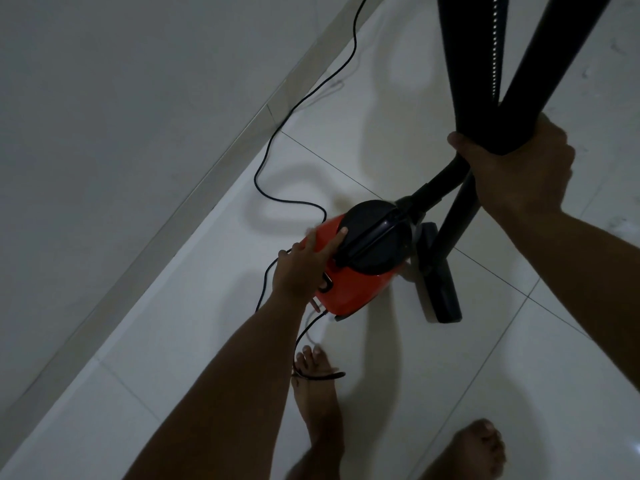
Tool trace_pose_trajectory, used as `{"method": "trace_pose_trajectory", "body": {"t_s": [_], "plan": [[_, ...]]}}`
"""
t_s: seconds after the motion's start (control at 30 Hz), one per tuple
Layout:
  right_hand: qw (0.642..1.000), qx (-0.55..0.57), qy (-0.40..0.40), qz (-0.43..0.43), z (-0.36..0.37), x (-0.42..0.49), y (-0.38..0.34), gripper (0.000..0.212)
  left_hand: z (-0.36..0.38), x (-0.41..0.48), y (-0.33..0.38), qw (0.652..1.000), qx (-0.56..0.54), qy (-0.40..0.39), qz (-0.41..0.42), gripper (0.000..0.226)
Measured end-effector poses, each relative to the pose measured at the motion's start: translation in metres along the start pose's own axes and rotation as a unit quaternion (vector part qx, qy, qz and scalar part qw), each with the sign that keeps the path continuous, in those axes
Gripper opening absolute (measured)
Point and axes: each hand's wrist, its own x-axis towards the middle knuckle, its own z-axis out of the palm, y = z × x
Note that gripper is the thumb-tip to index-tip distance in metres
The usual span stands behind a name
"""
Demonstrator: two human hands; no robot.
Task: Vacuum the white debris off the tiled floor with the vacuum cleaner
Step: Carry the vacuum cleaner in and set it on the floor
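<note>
The left hand (304, 268) lays straight fingers on the red vacuum cleaner (353, 292), which stands on the tiled floor (381, 98). The right hand (519, 168) grips its hose (485, 98). It looks like setup: next comes switching on, then steering the nozzle (445, 296) to debris, none visible here.

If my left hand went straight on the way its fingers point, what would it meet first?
The left hand lies on the vacuum cleaner's red body, fingers straight. First in line is its black lid, which one fingertip seems to touch, though depth is unclear.
</note>
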Motion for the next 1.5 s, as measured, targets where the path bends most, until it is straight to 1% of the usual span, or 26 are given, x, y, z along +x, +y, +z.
{"method": "trace_pose_trajectory", "body": {"t_s": [0.1,0.3,0.47,0.57,0.63,0.7,0.73,0.77,0.8,0.87,0.9,0.93,0.97,1.0,1.03,1.07,1.1,1.17,1.23,1.37,1.5], "plan": [[1.0,0.001,0.0,-0.001,0.003,0.001,0.0,0.063,0.001,-0.003,-0.005,1.0,0.004,-0.008,0.002,0.097],[1.0,0.0,0.0,0.008,-0.002,0.003,0.0,0.062,-0.005,0.002,-0.006,0.999,0.049,-0.007,0.021,0.095],[1.0,0.005,-0.007,0.007,-0.002,0.006,0.005,0.062,-0.008,0.003,-0.003,0.997,0.065,-0.003,0.029,0.089],[1.0,0.014,-0.005,-0.004,0.004,0.007,0.01,0.064,-0.007,0.0,-0.004,0.998,0.049,-0.005,0.027,0.089],[1.0,0.021,-0.007,-0.006,0.007,0.007,0.01,0.066,-0.007,-0.004,-0.003,0.999,0.032,-0.008,0.017,0.092],[0.999,0.031,-0.007,-0.004,0.005,0.01,0.009,0.066,-0.012,-0.002,-0.004,0.999,0.009,-0.038,0.002,0.098],[0.999,0.037,-0.007,-0.003,0.002,0.011,0.009,0.065,-0.015,0.001,-0.004,0.998,-0.022,-0.055,0.003,0.1],[0.999,0.044,-0.008,0.0,0.0,0.012,0.008,0.064,-0.025,0.005,-0.002,0.994,-0.081,-0.077,0.012,0.101],[0.999,0.053,-0.009,0.004,-0.003,0.013,0.009,0.062,-0.04,0.01,0.001,0.981,-0.162,-0.101,0.025,0.099],[0.998,0.067,-0.008,0.011,-0.01,0.014,0.008,0.058,-0.09,0.019,0.015,0.938,-0.319,-0.13,0.043,0.092],[0.997,0.074,-0.008,0.009,-0.014,0.014,0.005,0.057,-0.123,0.022,0.024,0.916,-0.378,-0.132,0.039,0.098],[0.997,0.08,-0.008,0.006,-0.018,0.014,0.003,0.056,-0.16,0.024,0.036,0.897,-0.424,-0.12,0.035,0.11],[0.996,0.09,-0.008,0.004,-0.023,0.014,0.0,0.054,-0.2,0.022,0.049,0.88,-0.464,-0.096,0.04,0.118],[0.995,0.099,-0.008,0.005,-0.028,0.013,-0.004,0.05,-0.24,0.021,0.061,0.86,-0.505,-0.056,0.056,0.118],[0.994,0.107,-0.007,0.009,-0.032,0.01,-0.008,0.046,-0.276,0.019,0.073,0.837,-0.541,-0.011,0.085,0.108],[0.993,0.114,-0.01,0.014,-0.037,0.008,-0.012,0.042,-0.312,0.015,0.084,0.812,-0.57,0.029,0.122,0.091],[0.992,0.123,-0.016,0.017,-0.041,0.005,-0.016,0.04,-0.346,0.009,0.095,0.789,-0.592,0.056,0.154,0.079],[0.99,0.137,-0.02,0.025,-0.049,0.001,-0.026,0.041,-0.396,-0.005,0.11,0.757,-0.615,0.076,0.205,0.078],[0.988,0.15,-0.015,0.037,-0.06,0.0,-0.039,0.043,-0.426,-0.021,0.126,0.748,-0.622,0.072,0.22,0.07],[0.989,0.141,-0.018,0.049,-0.082,-0.001,-0.061,0.049,-0.445,-0.029,0.156,0.727,-0.66,0.06,0.18,0.051],[0.989,0.126,-0.016,0.08,-0.09,-0.009,-0.07,0.051,-0.462,-0.02,0.17,0.75,-0.646,0.07,0.124,0.044]]}}
